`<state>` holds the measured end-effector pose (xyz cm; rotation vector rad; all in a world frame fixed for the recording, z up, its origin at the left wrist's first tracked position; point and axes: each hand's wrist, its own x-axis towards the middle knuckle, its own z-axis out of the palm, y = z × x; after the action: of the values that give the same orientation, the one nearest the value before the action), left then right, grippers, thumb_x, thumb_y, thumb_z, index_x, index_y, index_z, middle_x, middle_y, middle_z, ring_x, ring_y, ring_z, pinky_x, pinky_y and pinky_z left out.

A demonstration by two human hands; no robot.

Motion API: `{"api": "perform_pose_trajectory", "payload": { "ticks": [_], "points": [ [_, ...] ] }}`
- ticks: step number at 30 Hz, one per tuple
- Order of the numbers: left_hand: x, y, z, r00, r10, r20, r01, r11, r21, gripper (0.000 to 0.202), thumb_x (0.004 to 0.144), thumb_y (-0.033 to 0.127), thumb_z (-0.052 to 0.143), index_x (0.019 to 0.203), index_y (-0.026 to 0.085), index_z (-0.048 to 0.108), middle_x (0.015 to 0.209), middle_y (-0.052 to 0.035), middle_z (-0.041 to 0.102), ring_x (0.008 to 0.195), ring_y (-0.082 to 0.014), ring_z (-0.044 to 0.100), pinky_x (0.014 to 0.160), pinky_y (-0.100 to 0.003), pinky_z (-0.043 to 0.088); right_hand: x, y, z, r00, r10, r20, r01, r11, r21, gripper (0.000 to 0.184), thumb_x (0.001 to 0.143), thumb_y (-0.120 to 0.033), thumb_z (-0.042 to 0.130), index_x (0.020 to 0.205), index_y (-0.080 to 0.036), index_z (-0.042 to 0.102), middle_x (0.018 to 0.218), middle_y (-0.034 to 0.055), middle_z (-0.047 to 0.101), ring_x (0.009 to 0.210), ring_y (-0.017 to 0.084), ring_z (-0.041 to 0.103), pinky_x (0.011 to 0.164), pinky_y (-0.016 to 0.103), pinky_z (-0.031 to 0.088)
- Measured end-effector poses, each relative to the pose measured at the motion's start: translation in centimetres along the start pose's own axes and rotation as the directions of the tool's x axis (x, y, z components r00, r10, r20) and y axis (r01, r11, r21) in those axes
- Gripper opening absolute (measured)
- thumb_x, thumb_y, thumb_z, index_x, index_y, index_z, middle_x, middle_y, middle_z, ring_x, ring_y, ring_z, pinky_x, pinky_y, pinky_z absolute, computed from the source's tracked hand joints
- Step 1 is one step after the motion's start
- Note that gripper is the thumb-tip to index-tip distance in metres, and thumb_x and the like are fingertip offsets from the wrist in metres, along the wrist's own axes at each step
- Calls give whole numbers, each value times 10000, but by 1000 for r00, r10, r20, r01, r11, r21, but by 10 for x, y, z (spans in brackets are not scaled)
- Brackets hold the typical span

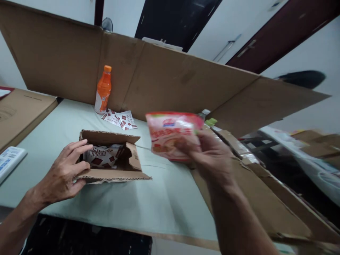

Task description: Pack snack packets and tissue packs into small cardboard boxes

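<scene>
My two hands over a table: the left steadies a small box, the right holds up a pink packet.

The pink packet (171, 132) is blurred, so its print cannot be read, and my fingers cover its lower right corner. My right hand (209, 156) is clenched on it, back of the hand towards me, with the forearm running off the bottom edge. To the left of that grip and lower, the small cardboard box (117, 166) sits open on the table. My left hand (65, 171) grasps its near left corner, fingers curled over the wall and thumb against the front flap. Those fingers and the flaps partly hide a white sachet (99, 157) inside. Beyond the left hand stands an orange bottle (103, 90).
</scene>
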<state>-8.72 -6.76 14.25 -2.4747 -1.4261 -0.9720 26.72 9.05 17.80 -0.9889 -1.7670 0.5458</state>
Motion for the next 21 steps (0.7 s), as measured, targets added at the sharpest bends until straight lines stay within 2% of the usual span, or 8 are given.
{"api": "perform_pose_trajectory", "payload": {
  "ticks": [2, 3, 5, 7, 10, 13, 17, 21],
  "points": [
    [-3, 3, 0, 997, -19, -70, 18, 1000, -12, 194, 809, 20, 582, 898, 168, 671, 1505, -160, 527, 1477, -381, 430, 1189, -560, 444, 3, -33, 3, 972, -205, -117, 210, 977, 30, 209, 806, -358, 826, 965, -283, 713, 883, -3, 720, 777, 190, 671, 689, 325, 566],
    [-5, 5, 1, 994, -32, -107, 31, 999, -16, 191, 824, 18, 584, 915, 167, 664, 1524, -162, 505, 1476, -382, 431, 1188, -562, 446, 4, -45, 10, 950, -299, -85, 303, 952, 36, 190, 822, -329, 825, 969, -290, 712, 895, -3, 719, 787, 185, 673, 700, 321, 570],
    [-9, 8, 2, 981, -66, -181, 65, 998, -12, 185, 850, 17, 587, 935, 170, 647, 1552, -158, 468, 1472, -375, 440, 1186, -560, 450, 7, -58, 33, 885, -446, 134, 440, 895, 72, 125, 885, -278, 771, 994, -277, 710, 943, 12, 722, 816, 175, 676, 713, 303, 563],
    [-15, 11, 3, 970, -98, -222, 99, 995, -7, 189, 863, 11, 586, 941, 175, 640, 1569, -149, 445, 1457, -362, 464, 1170, -541, 472, 8, -60, 63, 746, -511, 426, 511, 850, 126, 93, 934, -227, 697, 1024, -248, 711, 988, 36, 728, 837, 167, 680, 710, 283, 543],
    [-23, 13, 3, 969, -124, -212, 122, 992, -20, 203, 872, 2, 579, 955, 178, 636, 1582, -146, 424, 1427, -347, 502, 1136, -512, 511, 6, -55, 105, 548, -392, 739, 524, 850, 63, 153, 951, -148, 622, 1035, -225, 724, 1006, 53, 740, 851, 172, 687, 726, 280, 511],
    [-26, 13, 4, 973, -139, -183, 136, 990, -30, 217, 878, -7, 563, 973, 178, 622, 1570, -156, 433, 1385, -330, 545, 1106, -496, 541, 4, -50, 127, 461, -193, 866, 490, 869, -67, 268, 937, -148, 635, 1172, -244, 719, 1120, 66, 767, 951, 221, 714, 770, 312, 519],
    [-27, 11, 7, 975, -147, -166, 139, 989, -59, 239, 890, -10, 547, 1008, 188, 609, 1522, -149, 483, 1356, -301, 579, 1089, -460, 560, 3, -46, 114, 495, -135, 858, 450, 885, -120, 389, 921, -104, 589, 1259, -257, 709, 1260, 70, 759, 1099, 256, 719, 898, 380, 557],
    [-28, 8, 11, 968, -167, -189, 148, 983, -111, 260, 919, -3, 556, 1066, 206, 599, 1508, -127, 505, 1360, -262, 585, 1125, -427, 538, -1, -39, 66, 759, -206, 618, 340, 934, -105, 230, 992, -227, 553, 1067, -252, 769, 1102, 56, 802, 1008, 227, 751, 917, 386, 590]
  ]
}}
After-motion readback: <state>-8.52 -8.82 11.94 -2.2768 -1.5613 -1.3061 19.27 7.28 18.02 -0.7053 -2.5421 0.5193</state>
